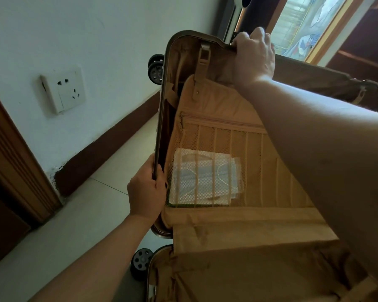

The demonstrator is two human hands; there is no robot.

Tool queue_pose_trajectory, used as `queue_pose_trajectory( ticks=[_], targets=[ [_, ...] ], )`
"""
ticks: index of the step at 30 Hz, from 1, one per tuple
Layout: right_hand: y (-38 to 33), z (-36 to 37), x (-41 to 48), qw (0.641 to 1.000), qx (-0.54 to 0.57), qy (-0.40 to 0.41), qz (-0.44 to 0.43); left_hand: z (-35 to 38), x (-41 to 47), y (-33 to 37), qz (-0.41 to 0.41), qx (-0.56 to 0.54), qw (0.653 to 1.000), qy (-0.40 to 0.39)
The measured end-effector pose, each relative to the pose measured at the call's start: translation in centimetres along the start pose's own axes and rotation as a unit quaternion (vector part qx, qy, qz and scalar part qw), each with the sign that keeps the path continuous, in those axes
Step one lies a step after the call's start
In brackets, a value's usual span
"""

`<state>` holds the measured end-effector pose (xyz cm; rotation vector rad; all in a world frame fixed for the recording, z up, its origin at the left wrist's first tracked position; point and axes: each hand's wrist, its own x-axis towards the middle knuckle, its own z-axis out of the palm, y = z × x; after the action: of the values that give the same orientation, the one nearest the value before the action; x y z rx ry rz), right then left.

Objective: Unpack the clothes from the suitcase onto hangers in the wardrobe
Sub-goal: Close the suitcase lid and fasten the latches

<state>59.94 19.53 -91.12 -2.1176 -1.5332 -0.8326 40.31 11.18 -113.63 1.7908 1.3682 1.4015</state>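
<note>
A brown hard-shell suitcase (216, 105) lined in tan fabric is seen lying open on the pale tiled floor (85, 214), close to a white wall. Its raised lid is grasped at the side rim by the left hand (147, 190) and at the top edge by the right hand (254, 55). A white flat packet (203, 177) is kept inside the lid's tan mesh pocket (260, 171).
</note>
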Motion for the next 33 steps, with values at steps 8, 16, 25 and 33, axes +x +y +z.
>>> queue_pose_trajectory(
  ticks=[8, 16, 25, 33],
  targets=[
    [1.6, -3.6, -1.3, 0.999, -0.011, 0.031, -0.013, 0.5, -0.1, 1.0, 0.003, 0.020, 1.000, 0.001],
    [2.6, -8.7, -3.4, 0.998, 0.006, 0.061, -0.015, -0.8, -0.4, 3.6, -0.040, -0.004, 0.997, -0.059],
    [2.2, -14.3, -7.1, 0.997, 0.033, 0.075, 0.002, -4.5, 2.8, 14.4, -0.100, -0.099, 0.990, -0.010],
    [2.7, -18.1, -10.7, 0.994, 0.056, 0.092, -0.009, -7.0, 5.7, 22.0, -0.125, -0.162, 0.976, 0.076]
  ],
)
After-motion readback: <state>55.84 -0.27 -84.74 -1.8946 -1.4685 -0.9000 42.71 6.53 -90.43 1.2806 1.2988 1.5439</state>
